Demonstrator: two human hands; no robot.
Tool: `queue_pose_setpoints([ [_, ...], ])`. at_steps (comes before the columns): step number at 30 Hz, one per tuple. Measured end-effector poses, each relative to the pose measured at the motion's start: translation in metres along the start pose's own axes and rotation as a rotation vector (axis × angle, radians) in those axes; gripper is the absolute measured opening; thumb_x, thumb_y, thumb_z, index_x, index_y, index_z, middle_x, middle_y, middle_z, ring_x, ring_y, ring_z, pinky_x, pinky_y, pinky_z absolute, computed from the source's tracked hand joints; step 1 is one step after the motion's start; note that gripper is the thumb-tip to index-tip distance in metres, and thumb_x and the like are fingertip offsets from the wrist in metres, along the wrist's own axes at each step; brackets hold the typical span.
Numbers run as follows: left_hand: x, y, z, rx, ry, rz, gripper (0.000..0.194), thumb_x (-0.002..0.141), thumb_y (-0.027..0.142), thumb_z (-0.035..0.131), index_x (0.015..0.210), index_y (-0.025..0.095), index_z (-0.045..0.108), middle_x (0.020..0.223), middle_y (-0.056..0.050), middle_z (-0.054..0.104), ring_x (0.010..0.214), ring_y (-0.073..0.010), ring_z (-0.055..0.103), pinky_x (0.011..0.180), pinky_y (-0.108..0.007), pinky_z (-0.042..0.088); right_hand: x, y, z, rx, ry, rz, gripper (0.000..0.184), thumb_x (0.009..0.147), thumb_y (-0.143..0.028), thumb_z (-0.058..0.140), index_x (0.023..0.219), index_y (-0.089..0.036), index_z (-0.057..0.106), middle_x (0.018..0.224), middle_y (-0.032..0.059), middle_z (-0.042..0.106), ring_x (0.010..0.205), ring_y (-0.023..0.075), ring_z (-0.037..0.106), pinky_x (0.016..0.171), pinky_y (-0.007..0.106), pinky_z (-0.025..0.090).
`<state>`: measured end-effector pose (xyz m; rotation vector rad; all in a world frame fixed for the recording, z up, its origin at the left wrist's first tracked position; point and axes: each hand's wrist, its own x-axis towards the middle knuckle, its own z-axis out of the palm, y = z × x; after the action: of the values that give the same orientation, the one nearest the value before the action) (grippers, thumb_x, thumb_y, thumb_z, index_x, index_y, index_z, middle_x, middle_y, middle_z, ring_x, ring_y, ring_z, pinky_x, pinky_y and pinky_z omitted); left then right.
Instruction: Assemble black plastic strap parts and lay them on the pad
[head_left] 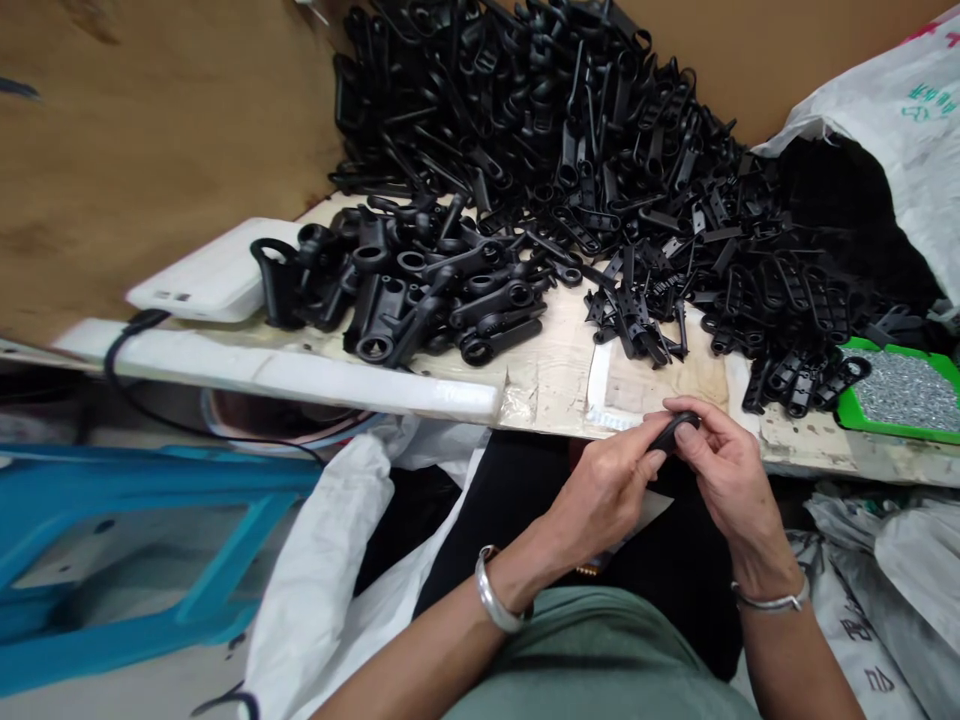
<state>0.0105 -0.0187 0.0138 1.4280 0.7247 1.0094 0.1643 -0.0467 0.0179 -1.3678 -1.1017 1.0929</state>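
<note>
Between both hands, just off the table's front edge, is a small black plastic part (pixel 673 432) with a rounded end. My left hand (pixel 611 485) pinches its near end, fingers closed. Thumb and fingers of my right hand (pixel 729 470) close on its other end. The fingers cover much of the part, so its full shape is hidden. On the table beyond lie loose black plastic pieces (pixel 637 305) of a smaller kind. Further left are black ring-ended handles (pixel 450 290), and a tall heap of black parts (pixel 510 110) rises behind.
A green tray of small silvery pieces (pixel 907 390) sits at the right edge. At the left are a white box (pixel 217 270) with a black cable, a white foam strip (pixel 300 375) and a blue plastic stool (pixel 150 560). White sacks (pixel 892 580) stand below right.
</note>
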Motion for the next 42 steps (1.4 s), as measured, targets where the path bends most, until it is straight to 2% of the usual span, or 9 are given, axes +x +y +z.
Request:
queue_pose_setpoints([
  [8,0.006,-0.012,-0.004,0.038,-0.032,-0.089,0.033,0.082,0.013,0.06,0.112,0.019,0.072,0.073,-0.003,0.071,0.055,-0.014,0.056,0.057,-0.024,0.043,0.004,0.015,0.007,-0.051,0.092,-0.036,0.029,0.083,-0.043,0.066,0.1,-0.021,0.072,0.061,-0.0015,0.064,0.055,0.0137,0.058,0.053,0.025,0.046],
  [14,0.015,-0.013,-0.006,-0.133,-0.017,-0.111,0.025,0.077,0.014,0.068,0.102,0.019,0.072,0.104,-0.006,0.073,0.1,-0.0219,0.065,0.093,-0.031,0.047,0.008,-0.005,-0.002,-0.303,0.028,-0.099,0.024,0.083,-0.036,0.066,0.104,-0.025,0.073,0.094,0.0015,0.074,0.08,0.0172,0.068,0.078,0.031,0.055],
  [19,0.015,-0.007,-0.001,-0.497,0.111,-0.2,0.022,0.076,0.024,0.073,0.095,0.016,0.067,0.099,-0.006,0.071,0.093,-0.0184,0.064,0.09,-0.031,0.048,0.001,-0.003,0.005,-0.087,0.006,-0.133,0.044,0.08,-0.034,0.072,0.123,-0.029,0.06,0.123,0.0037,0.068,0.112,0.0209,0.064,0.096,0.036,0.053],
  [23,0.011,-0.01,0.003,-0.675,0.113,-0.265,0.026,0.077,0.027,0.071,0.1,0.016,0.065,0.126,-0.01,0.063,0.11,-0.0209,0.061,0.1,-0.035,0.044,-0.008,0.011,0.014,-0.234,0.031,-0.186,0.031,0.082,-0.03,0.07,0.112,-0.026,0.063,0.116,0.0045,0.068,0.106,0.0211,0.066,0.093,0.036,0.054],
  [25,0.009,-0.011,0.0,-0.514,0.124,-0.193,0.026,0.082,0.028,0.066,0.105,0.017,0.062,0.14,-0.012,0.054,0.118,-0.0238,0.057,0.102,-0.039,0.044,-0.009,0.011,0.012,-0.35,0.041,-0.242,0.02,0.087,-0.028,0.063,0.107,-0.025,0.065,0.105,0.0041,0.07,0.095,0.0198,0.067,0.087,0.035,0.055],
  [28,0.01,-0.008,-0.012,0.055,0.139,0.129,0.032,0.084,0.023,0.064,0.115,0.018,0.059,0.147,-0.013,0.047,0.134,-0.0273,0.044,0.111,-0.046,0.033,-0.008,0.001,-0.001,-0.538,0.009,-0.401,0.015,0.09,-0.022,0.059,0.103,-0.024,0.066,0.099,0.0039,0.069,0.093,0.0189,0.065,0.086,0.034,0.052],
  [32,0.015,-0.006,-0.024,0.676,-0.197,0.403,0.018,0.091,0.016,0.053,0.107,0.016,0.063,0.103,-0.01,0.07,0.107,-0.0238,0.061,0.106,-0.049,0.037,-0.006,-0.013,-0.017,-0.655,-0.059,-0.547,0.015,0.09,-0.018,0.059,0.1,-0.025,0.067,0.095,0.0036,0.066,0.095,0.0188,0.062,0.087,0.034,0.05],
  [36,0.022,-0.014,-0.017,0.73,-0.263,0.401,0.021,0.093,0.014,0.048,0.109,0.012,0.062,0.089,-0.009,0.069,0.083,-0.0208,0.062,0.079,-0.037,0.05,-0.003,-0.007,-0.019,-0.618,-0.013,-0.431,0.011,0.088,-0.024,0.064,0.099,-0.024,0.064,0.098,0.0033,0.066,0.093,0.0191,0.063,0.084,0.032,0.051],
  [42,0.039,-0.035,-0.009,0.701,-0.236,0.443,0.018,0.09,0.014,0.054,0.103,0.014,0.066,0.088,-0.008,0.071,0.087,-0.0218,0.063,0.084,-0.038,0.049,0.004,0.005,-0.015,-0.731,0.122,-0.442,0.005,0.088,-0.027,0.063,0.087,-0.022,0.061,0.084,0.0015,0.066,0.078,0.0176,0.063,0.074,0.03,0.052],
])
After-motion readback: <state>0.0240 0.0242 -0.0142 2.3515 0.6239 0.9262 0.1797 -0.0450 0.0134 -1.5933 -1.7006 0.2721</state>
